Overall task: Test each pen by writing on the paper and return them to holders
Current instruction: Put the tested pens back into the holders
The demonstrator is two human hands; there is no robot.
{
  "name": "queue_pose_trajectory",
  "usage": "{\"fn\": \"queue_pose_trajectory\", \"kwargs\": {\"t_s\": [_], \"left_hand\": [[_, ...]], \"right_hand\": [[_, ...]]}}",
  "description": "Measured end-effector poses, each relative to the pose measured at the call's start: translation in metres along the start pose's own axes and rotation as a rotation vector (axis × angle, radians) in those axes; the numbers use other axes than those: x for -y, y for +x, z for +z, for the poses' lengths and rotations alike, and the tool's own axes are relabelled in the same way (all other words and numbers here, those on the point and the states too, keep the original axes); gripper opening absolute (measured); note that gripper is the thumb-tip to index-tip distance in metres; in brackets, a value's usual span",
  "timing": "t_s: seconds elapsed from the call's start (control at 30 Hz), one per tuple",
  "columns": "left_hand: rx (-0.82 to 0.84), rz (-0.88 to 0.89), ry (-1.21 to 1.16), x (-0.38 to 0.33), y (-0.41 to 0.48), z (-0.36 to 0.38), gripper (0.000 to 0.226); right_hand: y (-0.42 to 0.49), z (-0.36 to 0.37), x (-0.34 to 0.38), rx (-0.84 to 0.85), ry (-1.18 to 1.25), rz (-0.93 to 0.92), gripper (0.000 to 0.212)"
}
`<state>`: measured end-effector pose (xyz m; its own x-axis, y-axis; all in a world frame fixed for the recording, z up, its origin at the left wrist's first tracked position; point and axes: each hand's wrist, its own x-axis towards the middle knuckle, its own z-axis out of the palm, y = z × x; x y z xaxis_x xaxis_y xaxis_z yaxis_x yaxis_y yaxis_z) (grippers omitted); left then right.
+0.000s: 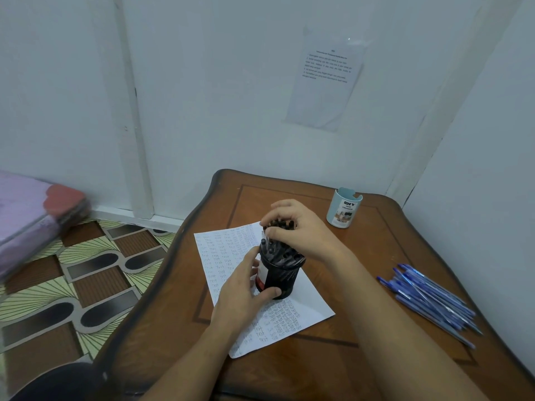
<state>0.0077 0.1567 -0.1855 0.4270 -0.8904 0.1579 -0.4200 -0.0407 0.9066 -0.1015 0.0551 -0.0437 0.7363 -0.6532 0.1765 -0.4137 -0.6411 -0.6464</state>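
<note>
Left hand point(243, 287) grips the side of the black mesh pen holder point(282, 277), thumb curled round its lower wall. Right hand point(292, 224) closes from above on the tops of the black pens point(278, 253) packed upright inside. Holder stands on the paper point(307, 311), covering part of its handwritten rows. Right, well apart on the wooden table point(362, 256): a loose heap of blue pens point(428, 296). Far corner: pale blue desk organizer point(344, 208), contents not visible. Printed sheet point(330, 79) on the wall.
</note>
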Motion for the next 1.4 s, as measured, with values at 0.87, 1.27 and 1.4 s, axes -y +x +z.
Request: {"fn": "queue_pose_trajectory", "kwargs": {"t_s": [0.87,1.27,1.4], "left_hand": [[0.086,0.012,0.041,0.001,0.006,-0.001,0.094],[0.151,0.032,0.003,-0.009,0.011,-0.003,0.087],[0.052,0.040,-0.002,-0.016,0.007,0.001,0.081]], "right_hand": [[-0.029,0.013,-0.033,-0.209,0.581,0.129,0.017],[-0.043,0.032,-0.051,-0.171,0.780,0.177,0.037],[-0.044,0.031,-0.053,-0.164,0.851,0.193,0.053]]}}
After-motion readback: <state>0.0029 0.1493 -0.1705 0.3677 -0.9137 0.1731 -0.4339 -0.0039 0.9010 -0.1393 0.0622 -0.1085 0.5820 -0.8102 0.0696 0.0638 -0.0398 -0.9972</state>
